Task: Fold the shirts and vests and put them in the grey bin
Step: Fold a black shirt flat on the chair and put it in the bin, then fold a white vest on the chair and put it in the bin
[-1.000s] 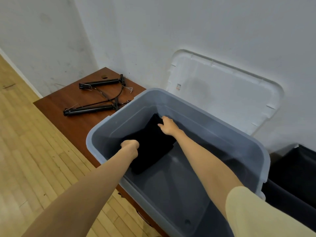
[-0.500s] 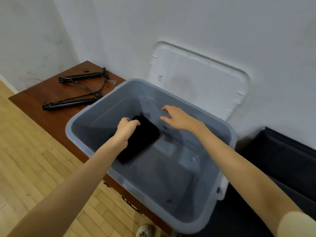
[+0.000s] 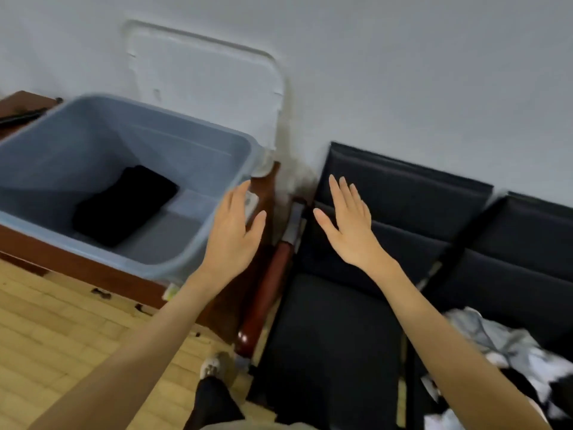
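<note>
The grey bin [image 3: 214, 141] stands on a low wooden table at the left. A folded black garment [image 3: 124, 204] lies flat on the bin's floor. My left hand [image 3: 234, 234] hovers with straight fingers just outside the bin's right corner and holds nothing. Over the black seat to the right, my right hand [image 3: 348, 226] is spread flat and empty. A crumpled pile of white-and-grey clothes [image 3: 508, 346] lies on the seat at the lower right, partly cut off by the frame edge.
The bin's white lid [image 3: 201, 76] leans against the wall behind it. The wooden table [image 3: 77, 268] carries the bin. Black seats [image 3: 335, 336] with a wooden armrest [image 3: 266, 293] run along the wall. My shoe [image 3: 212, 366] stands on the wood floor.
Both hands let go of the black garment, rose out of the bin and moved right over the seat. The view swung to the right; the garment stays flat in the bin.
</note>
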A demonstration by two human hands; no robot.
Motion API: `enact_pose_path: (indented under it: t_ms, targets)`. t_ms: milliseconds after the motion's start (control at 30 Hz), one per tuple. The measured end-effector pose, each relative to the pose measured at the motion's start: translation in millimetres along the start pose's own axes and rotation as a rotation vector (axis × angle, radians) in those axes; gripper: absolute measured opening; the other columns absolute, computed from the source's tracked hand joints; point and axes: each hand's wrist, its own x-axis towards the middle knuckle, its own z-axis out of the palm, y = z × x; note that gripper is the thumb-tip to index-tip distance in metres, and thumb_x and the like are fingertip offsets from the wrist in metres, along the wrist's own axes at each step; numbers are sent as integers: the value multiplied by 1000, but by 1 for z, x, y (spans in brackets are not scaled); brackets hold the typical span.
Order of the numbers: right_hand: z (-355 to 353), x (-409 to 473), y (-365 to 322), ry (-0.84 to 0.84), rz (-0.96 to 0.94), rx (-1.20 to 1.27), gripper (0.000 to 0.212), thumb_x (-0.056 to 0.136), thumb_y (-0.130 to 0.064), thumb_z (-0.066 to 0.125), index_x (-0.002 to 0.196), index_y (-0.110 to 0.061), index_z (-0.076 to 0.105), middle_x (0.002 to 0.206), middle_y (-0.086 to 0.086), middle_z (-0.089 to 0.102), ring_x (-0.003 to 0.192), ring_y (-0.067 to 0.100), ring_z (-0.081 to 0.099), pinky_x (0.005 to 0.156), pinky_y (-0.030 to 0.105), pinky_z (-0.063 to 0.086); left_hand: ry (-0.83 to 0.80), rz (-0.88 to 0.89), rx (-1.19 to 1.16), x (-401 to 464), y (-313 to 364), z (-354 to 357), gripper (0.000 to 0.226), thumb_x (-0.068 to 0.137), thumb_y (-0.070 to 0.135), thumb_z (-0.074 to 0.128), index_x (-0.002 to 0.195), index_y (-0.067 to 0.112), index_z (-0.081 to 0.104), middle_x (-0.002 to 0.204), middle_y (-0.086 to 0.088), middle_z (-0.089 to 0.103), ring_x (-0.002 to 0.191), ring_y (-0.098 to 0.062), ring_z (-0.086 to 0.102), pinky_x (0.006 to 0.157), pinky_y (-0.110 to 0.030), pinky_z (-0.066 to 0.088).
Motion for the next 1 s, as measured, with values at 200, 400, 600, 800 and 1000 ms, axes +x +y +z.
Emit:
enact_pose_path:
  t_ms: [200, 400, 600, 800, 1000]
  targets:
    - [3, -107, 89, -82, 202, -57, 68, 101, -52, 28, 154, -29, -6, 163, 4, -8, 149, 25, -12, 119, 48, -1, -265, -34, 143, -60, 26, 83, 64, 99, 25, 52, 152, 9, 22, 157, -11, 23, 145, -26, 22, 118, -37, 22]
    - [38, -190, 119, -159, 365, -52, 69, 100, -55, 27, 153, -31, -10, 162, 5, -10, 148, 26, -12, 119, 48, -1, -436, -49, 195, -103, 16, 129, 64, 98, 24, 53, 152, 8, 21, 155, -13, 26, 142, -29, 28, 114, -38, 28]
    - [77, -252, 120, -222, 498, -91, 67, 101, -53, 29, 154, -33, -6, 162, 9, -6, 149, 32, -7, 117, 51, 3, -599, -12, 165, -138, 2, 175, 62, 98, 22, 53, 150, 6, 23, 153, -16, 28, 140, -31, 30, 113, -39, 29]
    - [92, -298, 148, -223, 618, -79, 71, 100, -47, 39, 155, -29, -4, 161, 15, 2, 148, 35, 4, 116, 52, 12, -709, 22, 154, -162, 9, 208, 60, 98, 20, 53, 150, 7, 25, 152, -14, 30, 137, -31, 34, 109, -40, 34]
    - [94, -346, 214, -199, 791, -78, 71, 101, -40, 40, 155, -20, -2, 159, 21, 12, 146, 37, 14, 114, 50, 19, -806, 37, 213, -176, 28, 257, 60, 97, 18, 54, 149, 8, 26, 150, -15, 34, 135, -31, 38, 107, -39, 36]
